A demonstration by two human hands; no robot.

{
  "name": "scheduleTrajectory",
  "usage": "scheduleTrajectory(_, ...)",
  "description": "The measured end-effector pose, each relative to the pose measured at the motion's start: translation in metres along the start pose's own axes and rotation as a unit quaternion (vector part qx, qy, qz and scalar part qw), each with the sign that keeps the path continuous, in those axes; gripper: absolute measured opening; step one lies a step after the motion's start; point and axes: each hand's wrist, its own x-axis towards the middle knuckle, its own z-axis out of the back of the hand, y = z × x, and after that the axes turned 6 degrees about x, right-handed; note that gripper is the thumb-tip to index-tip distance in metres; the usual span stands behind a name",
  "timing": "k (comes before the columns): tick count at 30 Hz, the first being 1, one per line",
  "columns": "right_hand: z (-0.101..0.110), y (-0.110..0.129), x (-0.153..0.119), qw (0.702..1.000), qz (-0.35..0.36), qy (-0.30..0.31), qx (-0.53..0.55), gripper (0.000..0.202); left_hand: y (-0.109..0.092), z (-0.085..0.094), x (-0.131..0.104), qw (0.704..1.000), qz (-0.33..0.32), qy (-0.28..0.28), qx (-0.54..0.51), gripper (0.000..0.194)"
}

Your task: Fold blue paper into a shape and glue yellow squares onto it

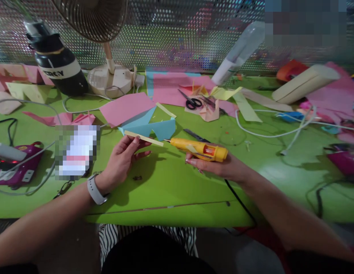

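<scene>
Between thumb and fingers, my left hand (125, 155) pinches a narrow pale yellow paper strip (146, 139), held above the green table. My right hand (213, 164) is wrapped round a yellow glue gun (198, 148), whose nozzle points left and sits close to the strip's right end. Whether nozzle and strip touch is hard to tell. Behind them lie cut blue paper (165, 128) and a pink sheet (127, 109). A dark flat tool (195, 135), perhaps a cutter, lies partly behind the glue gun.
Black scissors (193, 102) rest on paper scraps. A fan (111, 78), a dark bottle (59, 62) and a phone (78, 152) stand or lie left. A clear bottle (239, 51) leans at the back. White cable (259, 134) and a paper roll (306, 83) are right.
</scene>
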Motion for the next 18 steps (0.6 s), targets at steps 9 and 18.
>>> scheduleTrajectory(9, 0.027, 0.013, 0.003, 0.941, 0.111, -0.147, -0.284, 0.017, 0.000, 0.000, -0.001, 0.999, 0.012, 0.008, 0.041, 0.017)
scheduleTrajectory(18, 0.093, -0.008, 0.026, 0.835, -0.047, -0.193, -0.514, 0.019, -0.001, 0.002, 0.001, 0.996, 0.007, 0.016, 0.083, 0.018)
